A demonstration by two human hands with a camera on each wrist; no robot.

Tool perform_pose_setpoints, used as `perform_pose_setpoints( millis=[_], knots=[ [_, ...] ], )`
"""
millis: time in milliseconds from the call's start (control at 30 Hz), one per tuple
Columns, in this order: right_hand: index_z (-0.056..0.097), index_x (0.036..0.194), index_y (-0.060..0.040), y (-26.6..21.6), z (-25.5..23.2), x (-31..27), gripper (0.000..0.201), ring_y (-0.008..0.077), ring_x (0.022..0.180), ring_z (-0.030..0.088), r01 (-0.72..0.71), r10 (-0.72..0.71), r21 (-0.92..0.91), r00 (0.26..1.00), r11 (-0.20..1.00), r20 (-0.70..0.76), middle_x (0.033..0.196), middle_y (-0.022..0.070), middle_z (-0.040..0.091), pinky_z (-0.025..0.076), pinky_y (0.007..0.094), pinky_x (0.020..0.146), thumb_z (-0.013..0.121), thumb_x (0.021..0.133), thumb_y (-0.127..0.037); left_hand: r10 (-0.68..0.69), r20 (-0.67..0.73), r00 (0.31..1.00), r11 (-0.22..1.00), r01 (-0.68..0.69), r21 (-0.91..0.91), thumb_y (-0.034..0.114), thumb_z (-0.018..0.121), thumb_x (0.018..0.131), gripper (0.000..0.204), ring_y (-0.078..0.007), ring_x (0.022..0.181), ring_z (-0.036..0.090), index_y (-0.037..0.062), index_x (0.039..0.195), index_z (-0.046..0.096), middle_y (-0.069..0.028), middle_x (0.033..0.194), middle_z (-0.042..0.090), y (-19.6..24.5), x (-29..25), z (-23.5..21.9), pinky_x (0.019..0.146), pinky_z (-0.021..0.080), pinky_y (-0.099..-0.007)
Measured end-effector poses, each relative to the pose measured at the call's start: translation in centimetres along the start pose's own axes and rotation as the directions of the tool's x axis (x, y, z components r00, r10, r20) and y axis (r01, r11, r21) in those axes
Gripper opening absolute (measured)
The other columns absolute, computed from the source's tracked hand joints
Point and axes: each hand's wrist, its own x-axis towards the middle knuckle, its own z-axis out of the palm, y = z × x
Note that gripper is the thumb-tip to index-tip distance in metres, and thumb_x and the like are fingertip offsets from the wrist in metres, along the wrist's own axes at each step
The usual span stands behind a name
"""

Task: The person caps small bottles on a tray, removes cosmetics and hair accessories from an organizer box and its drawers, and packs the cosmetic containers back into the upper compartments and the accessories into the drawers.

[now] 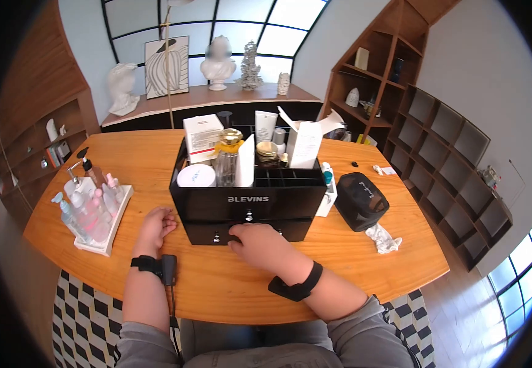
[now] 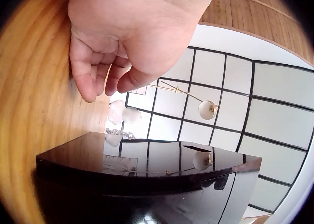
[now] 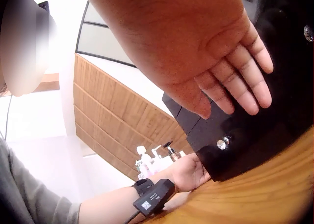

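Observation:
A glossy black organizer (image 1: 247, 208) marked BLEVINS stands mid-table, bottles and boxes filling its open top. Against its lower drawer front rests the right hand (image 1: 260, 245), between two crystal knobs; in the right wrist view that hand (image 3: 196, 52) has its fingers extended along the black front, with a knob (image 3: 222, 144) beyond the fingertips. The left hand (image 1: 159, 227) lies on the table just left of the organizer. Seen from the left wrist, this hand (image 2: 127, 42) holds nothing, its fingers loosely bent beside the organizer's side (image 2: 147, 194). Both drawers look closed.
To the left, a white tray (image 1: 119, 219) carries several pump bottles. Right of the organizer are a small white box (image 1: 326, 204), a black mesh pouch (image 1: 362, 201) and a crumpled white tissue (image 1: 383, 239). Busts and a framed picture stand on the ledge behind.

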Motion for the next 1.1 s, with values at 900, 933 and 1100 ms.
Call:
perform_pose_setpoints(
  millis=[900, 933, 1100],
  knots=[
    [0.071, 0.078, -0.0055, 3.1, 0.7, 1.9, 0.036, 0.0335, 0.078, 0.064, -0.146, 0.182, -0.252, 0.975, 0.957, 0.124, 0.075, 0.0148, 0.066, 0.053, 0.0428, 0.071, 0.054, 0.091, -0.034, 0.012, 0.007, 1.0, 1.0, -0.012, 0.01, 0.015, 0.049, 0.092, 0.018, -0.015, 0.07, 0.059, 0.0043, 0.1, 0.061, -0.0038, 0.079, 0.058, -0.7, 0.5, -0.3, 0.066, 0.053, -0.0272],
    [0.071, 0.078, -0.0055, 3.3, 0.7, 2.0, 0.036, 0.0335, 0.078, 0.064, -0.149, 0.187, -0.257, 0.974, 0.955, 0.127, 0.075, 0.0148, 0.066, 0.053, 0.0428, 0.071, 0.054, 0.091, -0.034, 0.019, 0.001, 1.0, 1.0, -0.019, 0.013, 0.015, 0.049, 0.092, 0.018, -0.0149, 0.07, 0.058, 0.004, 0.1, 0.061, -0.0038, 0.079, 0.058, -0.7, 0.4, -0.2, 0.066, 0.053, -0.027],
    [0.071, 0.082, -0.0029, 3.8, 1.1, 3.2, 0.034, 0.0338, 0.084, 0.066, -0.179, 0.213, -0.257, 0.971, 0.95, 0.111, 0.084, 0.0171, 0.068, 0.054, 0.043, 0.075, 0.054, 0.09, -0.031, 0.039, -0.015, 0.999, 0.999, -0.038, 0.027, 0.015, 0.051, 0.091, 0.018, -0.0143, 0.069, 0.057, 0.0049, 0.101, 0.061, -0.0036, 0.079, 0.057, -1.0, 0.2, 0.0, 0.064, 0.052, -0.0262]
  ],
)
